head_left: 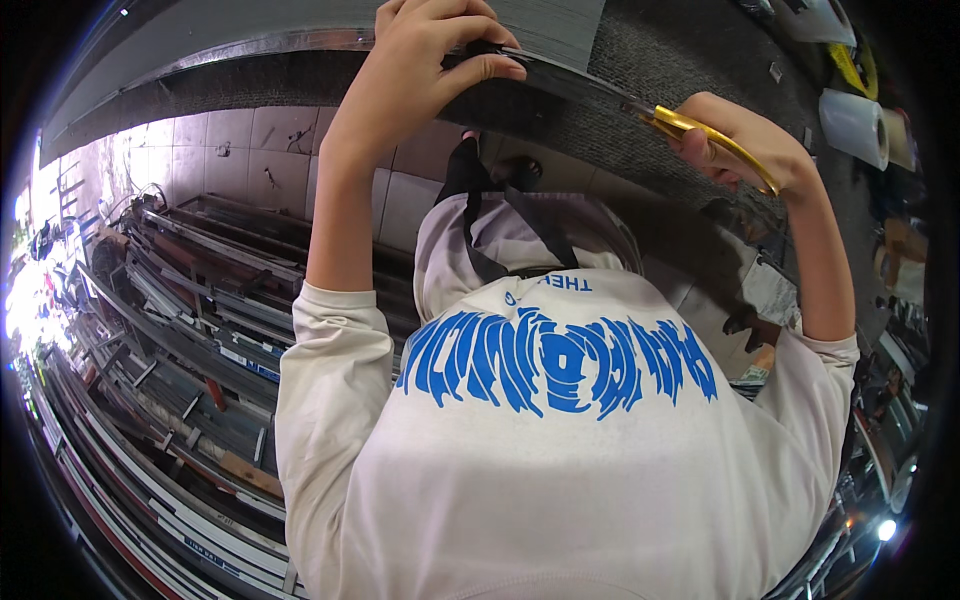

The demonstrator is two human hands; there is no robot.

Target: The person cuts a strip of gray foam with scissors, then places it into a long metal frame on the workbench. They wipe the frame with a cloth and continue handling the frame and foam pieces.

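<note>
Two bare hands work at the top of the head view, above a cream sweatshirt (pixel 560 470) with blue print that fills the lower middle. Its sleeves are pushed up to the elbows, and a black strap (pixel 545 235) hangs over the chest. To the person's left, below the arm, long metal profiles and rails (pixel 170 330) lie stacked in rows beside a pale tiled floor (pixel 260 150).

Higher up, the left hand (pixel 425 60) pinches the edge of a dark mesh sheet (pixel 590 95), thumb under and fingers curled over it, so its grip is closed on the sheet. The sheet runs as a dark band from that hand toward the right hand and spreads on over the grey surface (pixel 700 40) beyond.

The right hand (pixel 745 140) is closed around the gold handles of a pair of scissors (pixel 690 128); the blades point toward the left hand and meet the sheet's edge. Whether the blades are open or shut cannot be told.

Farther off at the right, a white roll (pixel 852 125) lies on the surface, with a tan roll (pixel 900 140) just beside it and something yellow (pixel 850 65) above.
</note>
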